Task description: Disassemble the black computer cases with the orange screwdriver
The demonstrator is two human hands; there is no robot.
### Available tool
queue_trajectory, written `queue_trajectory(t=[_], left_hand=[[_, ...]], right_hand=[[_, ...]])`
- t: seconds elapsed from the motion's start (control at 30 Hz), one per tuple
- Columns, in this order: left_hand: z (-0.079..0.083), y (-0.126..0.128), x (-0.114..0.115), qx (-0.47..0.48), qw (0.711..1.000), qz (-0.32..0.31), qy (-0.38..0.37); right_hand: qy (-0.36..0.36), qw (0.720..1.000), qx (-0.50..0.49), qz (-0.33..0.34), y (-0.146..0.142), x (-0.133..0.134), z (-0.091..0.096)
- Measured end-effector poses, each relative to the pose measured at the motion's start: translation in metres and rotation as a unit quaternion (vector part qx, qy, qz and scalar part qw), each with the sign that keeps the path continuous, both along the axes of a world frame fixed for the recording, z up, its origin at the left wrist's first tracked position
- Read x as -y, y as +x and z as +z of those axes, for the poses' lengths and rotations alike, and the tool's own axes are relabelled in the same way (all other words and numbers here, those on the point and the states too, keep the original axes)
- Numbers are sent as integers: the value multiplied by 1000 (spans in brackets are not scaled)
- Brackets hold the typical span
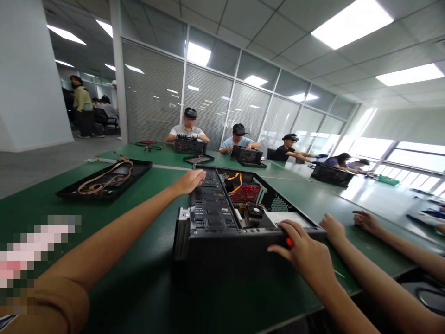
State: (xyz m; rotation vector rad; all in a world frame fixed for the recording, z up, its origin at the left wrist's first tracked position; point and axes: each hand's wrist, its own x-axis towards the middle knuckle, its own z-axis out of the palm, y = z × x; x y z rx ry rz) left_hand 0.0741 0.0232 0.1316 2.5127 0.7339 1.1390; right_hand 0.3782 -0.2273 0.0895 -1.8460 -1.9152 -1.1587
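An opened black computer case lies on the green table in front of me. My left hand is closed over its far left edge, the fingers on top and the thumb hidden. At the near right edge, my right hand grips the case, fingers over the rim and thumb against the near wall. A red-orange bit of something shows between that thumb and the fingers; its kind is unclear. Inside the case are a cooling fan, a red circuit board, yellow cables and a pale silver box.
A black side panel with a coiled cable on it lies to the left. Close on my right, another person's hands rest near the case. Across the green table, several people work at other computer cases.
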Motion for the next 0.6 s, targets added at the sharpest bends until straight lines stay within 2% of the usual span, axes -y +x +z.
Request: queue_trajectory(t=[0.1, 0.2, 0.3, 0.37, 0.47, 0.53, 0.6], left_hand=[[-1, -4, -29, 21, 998, 66, 10], [-8, -6, -58, 65, 980, 187, 9], [-29, -10, -79, 134, 943, 295, -74], [-49, -14, -87, 159, 925, 317, -135], [-75, -33, -94, 95, 922, 347, -140], [-84, -59, -98, -6, 916, 395, -76], [-88, -96, -105, -91, 882, 463, 20]], right_hand=[[-35, 999, -34, -16, -5, -45, 5], [-55, 995, -75, -43, -3, -96, 6], [-69, 990, -106, -65, 4, -150, 8], [-69, 988, -113, -77, 4, -182, 10], [-50, 983, -136, -117, -9, -221, 8], [-40, 975, -165, -143, -26, -239, 0], [-59, 970, -188, -142, -47, -252, -15]])
